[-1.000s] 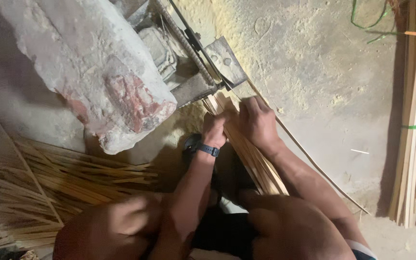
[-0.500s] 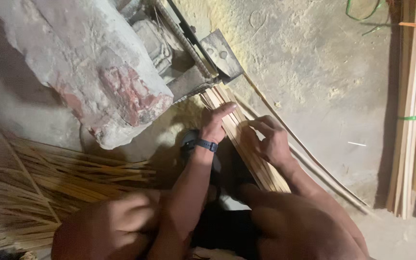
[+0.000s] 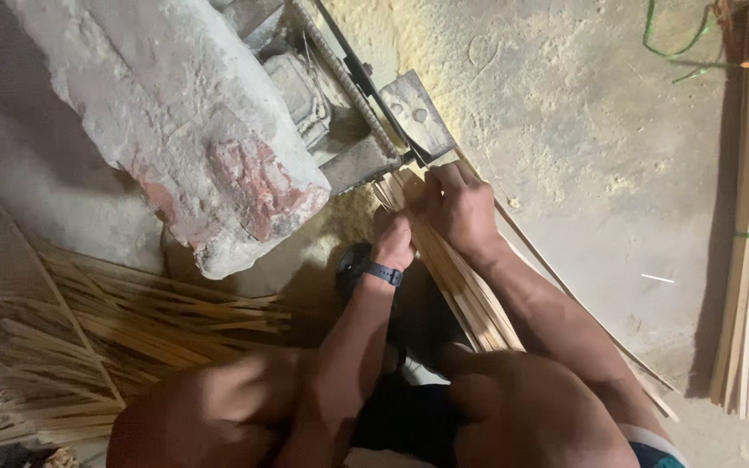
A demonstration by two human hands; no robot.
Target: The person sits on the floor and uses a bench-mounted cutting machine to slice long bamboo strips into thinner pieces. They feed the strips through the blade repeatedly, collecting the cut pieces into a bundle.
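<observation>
Your left hand [image 3: 392,243] and right hand [image 3: 461,208], both closed on the flat pale bamboo strips [image 3: 461,286] beside the grey metal machine [image 3: 366,130].

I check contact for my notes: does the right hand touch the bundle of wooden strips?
Touching. The head view shows the right hand lying on the bundle of wooden strips, fingers curled over its top end.
</observation>
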